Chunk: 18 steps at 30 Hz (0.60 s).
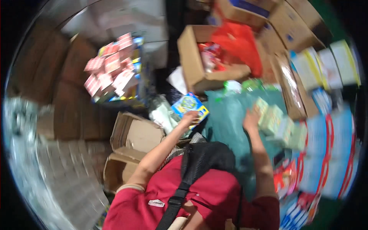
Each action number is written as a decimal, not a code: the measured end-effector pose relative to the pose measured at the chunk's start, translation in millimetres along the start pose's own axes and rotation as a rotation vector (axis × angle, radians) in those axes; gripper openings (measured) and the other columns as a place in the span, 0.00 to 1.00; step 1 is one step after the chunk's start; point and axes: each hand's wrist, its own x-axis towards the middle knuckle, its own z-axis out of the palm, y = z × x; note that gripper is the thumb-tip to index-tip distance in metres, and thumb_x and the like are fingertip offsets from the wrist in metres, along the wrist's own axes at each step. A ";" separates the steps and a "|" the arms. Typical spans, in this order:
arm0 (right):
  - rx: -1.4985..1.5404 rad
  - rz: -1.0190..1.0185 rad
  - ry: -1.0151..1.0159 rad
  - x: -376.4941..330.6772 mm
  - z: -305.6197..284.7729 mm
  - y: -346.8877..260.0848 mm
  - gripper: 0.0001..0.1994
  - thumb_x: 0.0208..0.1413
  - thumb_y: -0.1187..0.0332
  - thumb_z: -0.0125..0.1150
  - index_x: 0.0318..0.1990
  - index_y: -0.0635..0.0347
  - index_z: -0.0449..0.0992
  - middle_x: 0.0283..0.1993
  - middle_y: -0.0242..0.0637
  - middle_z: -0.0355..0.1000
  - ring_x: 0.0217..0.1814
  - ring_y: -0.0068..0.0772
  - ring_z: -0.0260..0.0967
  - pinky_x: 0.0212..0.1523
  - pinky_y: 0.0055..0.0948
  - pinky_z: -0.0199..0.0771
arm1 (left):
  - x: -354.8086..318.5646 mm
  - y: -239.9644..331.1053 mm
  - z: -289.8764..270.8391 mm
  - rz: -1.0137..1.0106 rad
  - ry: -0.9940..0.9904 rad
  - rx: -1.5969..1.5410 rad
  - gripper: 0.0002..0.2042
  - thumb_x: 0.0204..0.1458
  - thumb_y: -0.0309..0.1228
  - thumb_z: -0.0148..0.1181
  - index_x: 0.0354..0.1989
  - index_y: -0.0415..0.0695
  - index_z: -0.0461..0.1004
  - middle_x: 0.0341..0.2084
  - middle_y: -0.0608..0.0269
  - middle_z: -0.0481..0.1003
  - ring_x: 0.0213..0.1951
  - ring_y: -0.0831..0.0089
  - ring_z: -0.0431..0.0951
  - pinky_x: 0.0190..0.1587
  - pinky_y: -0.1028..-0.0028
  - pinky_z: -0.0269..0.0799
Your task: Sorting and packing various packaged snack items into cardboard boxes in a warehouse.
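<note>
My left hand (190, 118) is closed over the lower right edge of a blue and yellow printed box (189, 106), which sits tilted in front of me. On the other side, my right hand (251, 119) is against the near left end of a row of small pale green boxes (273, 118). Motion blur smears its fingers, so I cannot tell whether they grip a box. The green boxes lie on a large teal plastic bag (226, 115). Beside the blue box is a clear, whitish plastic wrapper (164, 115).
Ahead stands an open carton (191, 57) with red bags. Red and white boxes (111, 69) are piled on a blue and yellow display carton at the far left. An empty brown carton (143, 134) stands near my left elbow. Blue-and-white packs (320, 130) are stacked at the right.
</note>
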 end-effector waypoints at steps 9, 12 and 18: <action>0.696 -0.382 -0.218 104.2 -86.9 -119.2 0.25 0.45 0.61 0.59 0.51 0.61 0.65 0.57 0.58 0.55 0.61 0.54 0.51 0.60 0.39 0.53 | -0.5 60.3 -5.1 0.266 0.152 -0.030 0.13 0.51 0.32 0.52 0.44 0.43 0.69 0.33 0.63 0.72 0.32 0.74 0.73 0.31 0.75 0.71; 0.885 -0.548 -0.334 131.0 -110.5 -146.2 0.23 0.46 0.63 0.57 0.51 0.61 0.66 0.54 0.54 0.60 0.58 0.50 0.56 0.57 0.37 0.57 | -14.2 105.6 -47.6 0.783 0.342 0.062 0.13 0.48 0.26 0.55 0.43 0.42 0.69 0.29 0.65 0.72 0.29 0.80 0.70 0.31 0.80 0.68; 0.969 -0.688 -0.576 144.4 -127.4 -167.2 0.21 0.49 0.63 0.56 0.52 0.58 0.65 0.48 0.46 0.68 0.49 0.42 0.66 0.49 0.35 0.65 | -55.2 189.2 -166.0 0.777 1.387 1.148 0.44 0.32 0.34 0.66 0.59 0.41 0.47 0.52 0.41 0.56 0.55 0.47 0.55 0.56 0.55 0.52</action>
